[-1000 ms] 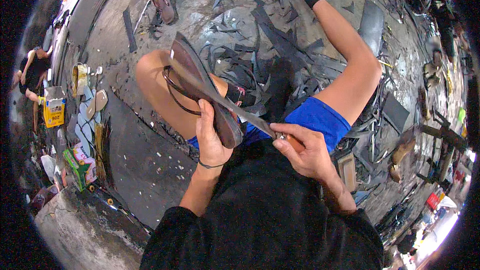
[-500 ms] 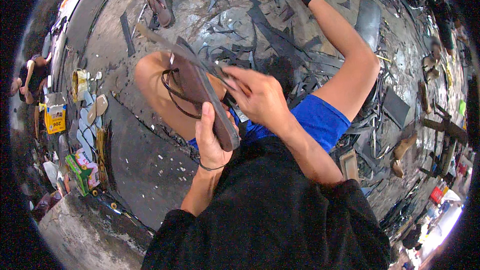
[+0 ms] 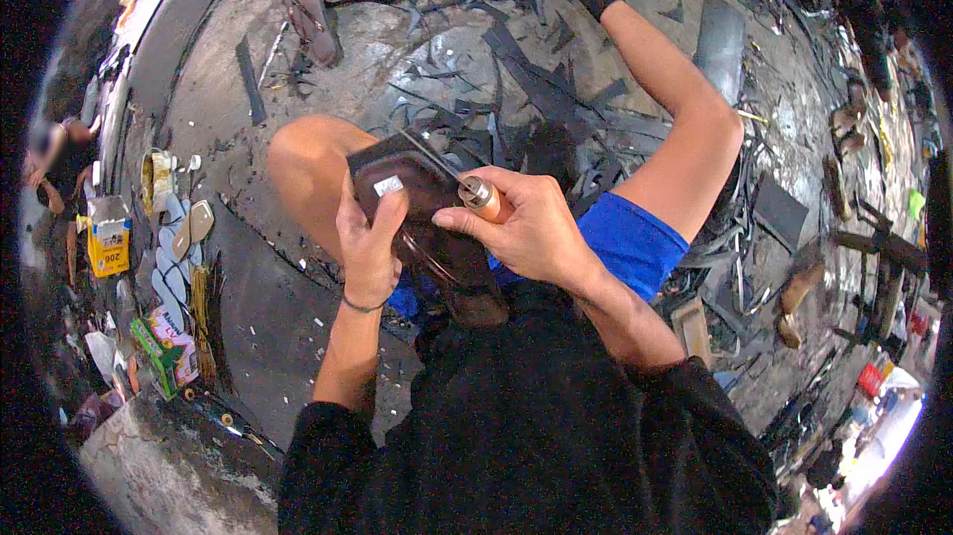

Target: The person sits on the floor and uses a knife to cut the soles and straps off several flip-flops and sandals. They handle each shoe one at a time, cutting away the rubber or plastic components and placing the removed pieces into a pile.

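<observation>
My left hand (image 3: 369, 242) grips a dark brown flip-flop (image 3: 425, 193) in front of my lap, the thumb pressed on its footbed just below a small white sticker (image 3: 388, 185). A black flat edge of sole material juts out around the end turned away from me. In my right hand (image 3: 541, 232) is a knife (image 3: 483, 199) with a wooden handle and a metal collar, the fingers closed around it. Its thin blade points up and to the left, along the right edge of that end. Whether the blade touches the sole I cannot tell.
Black rubber offcuts (image 3: 541, 78) litter the floor between my legs. A finished-looking flip-flop (image 3: 313, 27) lies at the far left, with more footwear behind. To the left are pale sole shapes (image 3: 171, 247) and a yellow box (image 3: 109, 242); another person (image 3: 62, 163) sits beyond.
The flip-flop has been turned, its sticker end now facing away and its other end near my body. My left hand has shifted toward the sticker end; the knife has come round with its collar facing up.
</observation>
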{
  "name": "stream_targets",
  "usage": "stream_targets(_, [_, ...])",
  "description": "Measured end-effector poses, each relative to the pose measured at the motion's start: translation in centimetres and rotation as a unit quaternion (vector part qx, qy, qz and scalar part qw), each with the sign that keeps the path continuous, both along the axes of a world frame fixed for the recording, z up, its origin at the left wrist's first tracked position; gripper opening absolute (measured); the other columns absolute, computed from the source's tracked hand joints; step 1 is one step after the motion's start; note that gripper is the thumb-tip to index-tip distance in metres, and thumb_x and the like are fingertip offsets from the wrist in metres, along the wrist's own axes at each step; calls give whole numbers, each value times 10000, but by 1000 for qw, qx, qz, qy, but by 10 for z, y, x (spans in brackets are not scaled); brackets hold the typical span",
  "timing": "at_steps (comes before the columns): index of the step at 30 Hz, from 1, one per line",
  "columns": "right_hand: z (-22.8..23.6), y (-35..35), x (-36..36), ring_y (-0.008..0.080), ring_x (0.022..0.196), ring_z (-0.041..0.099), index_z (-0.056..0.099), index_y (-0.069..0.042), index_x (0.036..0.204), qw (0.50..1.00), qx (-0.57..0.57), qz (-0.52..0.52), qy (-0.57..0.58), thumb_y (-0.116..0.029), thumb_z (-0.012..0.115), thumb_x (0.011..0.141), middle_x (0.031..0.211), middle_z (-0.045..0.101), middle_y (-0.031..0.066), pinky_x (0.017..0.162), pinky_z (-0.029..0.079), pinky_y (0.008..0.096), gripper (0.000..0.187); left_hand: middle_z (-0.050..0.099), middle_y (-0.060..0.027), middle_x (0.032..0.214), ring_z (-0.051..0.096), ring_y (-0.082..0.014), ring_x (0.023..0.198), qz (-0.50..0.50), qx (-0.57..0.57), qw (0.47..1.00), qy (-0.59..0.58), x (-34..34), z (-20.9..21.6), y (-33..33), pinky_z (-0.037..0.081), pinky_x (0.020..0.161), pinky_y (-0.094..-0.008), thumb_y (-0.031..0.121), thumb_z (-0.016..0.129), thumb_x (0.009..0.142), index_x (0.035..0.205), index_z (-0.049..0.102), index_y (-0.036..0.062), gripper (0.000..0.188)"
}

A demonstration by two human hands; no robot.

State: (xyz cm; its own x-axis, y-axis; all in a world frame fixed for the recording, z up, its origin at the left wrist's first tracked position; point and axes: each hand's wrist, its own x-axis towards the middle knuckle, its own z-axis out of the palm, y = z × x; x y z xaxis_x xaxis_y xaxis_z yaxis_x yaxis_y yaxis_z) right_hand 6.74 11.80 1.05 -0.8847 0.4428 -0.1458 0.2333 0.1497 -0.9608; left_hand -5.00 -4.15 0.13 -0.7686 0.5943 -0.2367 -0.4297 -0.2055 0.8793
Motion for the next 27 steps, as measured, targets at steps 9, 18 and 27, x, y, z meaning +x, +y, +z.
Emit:
stream_targets(9, [4,-5,93,144,606,560,699,-27,1081,993,105,3,44,-86,748,799,837,675,102,563,444,267,292,684,-86,1025,695,-207,875,74,41,986,-142,-29,52,-7,601,770,-341,258,571,988,1184,579,31,300])
stream_targets(18, [-5,-19,98,196,638,635,704,-45,1088,995,86,22,43,-160,774,809,901,720,103,598,512,314,309,618,-75,1180,611,-191,1074,17,-37,999,-19,-7,39,-22,491,945,-337,281,486,1013,1276,517,26,367])
stream_targets(27, [17,1,0,194,607,619,703,-36,1081,990,100,2,97,-155,726,873,816,688,149,574,496,295,240,657,-94,1077,667,-184,938,-57,-28,998,-12,-5,53,-18,566,835,-323,179,622,943,1234,514,10,354])
